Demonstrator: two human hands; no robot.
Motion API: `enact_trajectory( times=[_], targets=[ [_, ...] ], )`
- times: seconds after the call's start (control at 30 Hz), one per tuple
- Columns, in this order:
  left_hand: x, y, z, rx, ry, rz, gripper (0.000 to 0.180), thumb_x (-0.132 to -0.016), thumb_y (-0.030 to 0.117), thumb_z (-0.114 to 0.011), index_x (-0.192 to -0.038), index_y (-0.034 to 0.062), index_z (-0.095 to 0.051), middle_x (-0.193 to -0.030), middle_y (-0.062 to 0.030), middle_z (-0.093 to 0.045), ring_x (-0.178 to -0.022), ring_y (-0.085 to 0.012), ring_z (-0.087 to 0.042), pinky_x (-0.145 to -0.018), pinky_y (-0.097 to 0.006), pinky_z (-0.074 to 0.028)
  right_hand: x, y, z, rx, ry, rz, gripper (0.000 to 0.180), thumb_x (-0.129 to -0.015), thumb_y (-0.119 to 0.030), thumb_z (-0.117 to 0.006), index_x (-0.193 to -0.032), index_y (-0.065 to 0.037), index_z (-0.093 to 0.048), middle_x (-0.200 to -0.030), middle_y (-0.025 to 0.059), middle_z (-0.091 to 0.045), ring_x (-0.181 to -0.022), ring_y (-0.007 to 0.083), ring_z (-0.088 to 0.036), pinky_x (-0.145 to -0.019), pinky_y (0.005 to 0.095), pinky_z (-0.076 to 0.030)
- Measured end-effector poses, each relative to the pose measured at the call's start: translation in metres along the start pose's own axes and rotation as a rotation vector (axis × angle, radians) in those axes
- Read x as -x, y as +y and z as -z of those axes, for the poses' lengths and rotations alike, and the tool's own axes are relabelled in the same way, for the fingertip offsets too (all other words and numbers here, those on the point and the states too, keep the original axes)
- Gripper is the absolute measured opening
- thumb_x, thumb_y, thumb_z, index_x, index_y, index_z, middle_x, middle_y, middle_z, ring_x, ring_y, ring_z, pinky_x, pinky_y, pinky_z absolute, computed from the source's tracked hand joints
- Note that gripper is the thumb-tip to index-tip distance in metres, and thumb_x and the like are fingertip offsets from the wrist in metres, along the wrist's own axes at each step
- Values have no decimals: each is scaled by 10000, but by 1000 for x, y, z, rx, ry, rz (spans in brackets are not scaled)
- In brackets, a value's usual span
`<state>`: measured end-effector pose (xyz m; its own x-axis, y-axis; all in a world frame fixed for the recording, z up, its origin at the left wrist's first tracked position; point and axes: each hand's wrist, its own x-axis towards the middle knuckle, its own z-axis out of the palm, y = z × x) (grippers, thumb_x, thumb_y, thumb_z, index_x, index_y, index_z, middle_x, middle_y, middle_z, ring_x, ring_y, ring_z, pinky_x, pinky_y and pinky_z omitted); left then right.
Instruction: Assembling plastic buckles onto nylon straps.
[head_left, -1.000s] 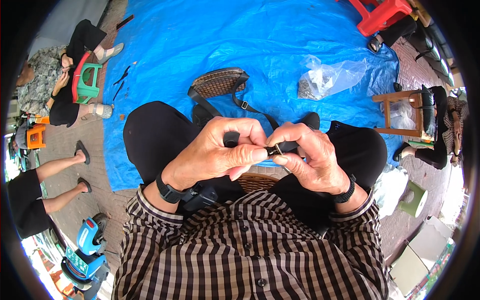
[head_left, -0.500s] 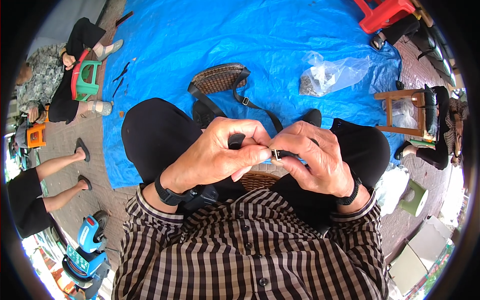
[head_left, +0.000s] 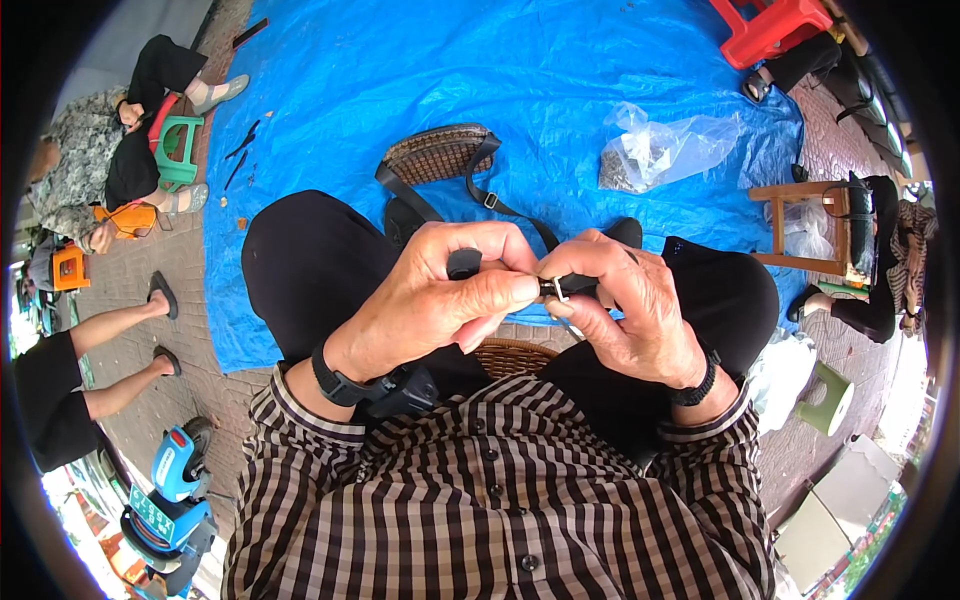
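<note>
Left hand (head_left: pixel 450 290) and right hand (head_left: pixel 620 305) are raised over the lap, fingertips close together, each pinched on a black strip (head_left: pixel 548 287) with a pale metal buckle (head_left: pixel 560 290). Fingers cover most of the strip. A rounded black end (head_left: pixel 463 264) shows above the left thumb; whether it belongs to the same strip cannot be told.

Surroundings: black-trousered knees flank the hands. A blue sheet (head_left: pixel 560 60) lies ahead, bearing a brown bag (head_left: pixel 445 153) just beyond the feet, its dark band (head_left: pixel 515 213) trailing back toward the right hand. Dark scraps (head_left: pixel 240 143) lie near the sheet's left edge. A seated person (head_left: pixel 85 150) and a green stool (head_left: pixel 177 155) are at left, with a blue scooter (head_left: pixel 175 465) nearer. At right are a wooden stool (head_left: pixel 768 222) and a pale green stool (head_left: pixel 828 398).

Containers: a clear bag (head_left: pixel 695 145) on the sheet holds dark material and pale pieces. The brown bag's contents are hidden. A wicker basket (head_left: pixel 512 360) sits below the hands, partly covered by the legs; its contents cannot be made out.

Orientation: the strip's visible part runs roughly left to right between the hands, buckle toward the right.
</note>
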<state>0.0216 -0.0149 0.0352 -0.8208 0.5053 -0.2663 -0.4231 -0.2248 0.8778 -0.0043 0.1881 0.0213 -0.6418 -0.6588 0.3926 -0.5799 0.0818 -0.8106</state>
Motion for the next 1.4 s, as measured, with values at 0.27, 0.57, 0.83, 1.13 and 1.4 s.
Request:
enact_trajectory(
  times=[0.27,0.57,0.83,1.13,1.4],
  targets=[
    [4,2,-2,179,5,3,151,-871,125,-577,-845,-23,-555,-527,39,-407,-373,-15,-314,-362,-189,-227,1,-7,-4,-285,36,-178,202,-855,-88,-593,-1011,3,-502,-883,103,-608,-786,205,-624,-678,296,-479],
    [2,5,1,66,3,31,161,-885,141,-572,-824,-7,-563,-608,21,-457,-442,-22,-377,-416,-195,-266,0,0,-2,-100,24,-52,218,-798,-17,-613,-992,20,-520,-866,118,-595,-720,261,-598,-624,317,-474],
    [2,5,-1,-50,18,-11,182,-874,167,-600,-825,-5,-570,-562,23,-446,-440,-28,-391,-416,-196,-276,-1,-2,0,-22,49,12,266,-740,29,-635,-984,13,-532,-880,115,-588,-708,288,-583,-621,349,-476],
    [-1,8,-3,-144,55,28,105,-849,87,-587,-798,-3,-571,-553,23,-457,-441,-26,-390,-416,-195,-277,-1,-5,3,39,-3,-16,313,-699,28,-656,-987,4,-536,-849,126,-580,-724,309,-588,-614,358,-479],
    [-1,3,-2,-22,69,5,132,-836,102,-596,-790,-19,-571,-586,11,-480,-449,-30,-408,-405,-189,-289,-2,-4,4,63,16,2,304,-703,22,-655,-986,2,-543,-848,125,-578,-710,309,-586,-602,360,-477]
  ],
)
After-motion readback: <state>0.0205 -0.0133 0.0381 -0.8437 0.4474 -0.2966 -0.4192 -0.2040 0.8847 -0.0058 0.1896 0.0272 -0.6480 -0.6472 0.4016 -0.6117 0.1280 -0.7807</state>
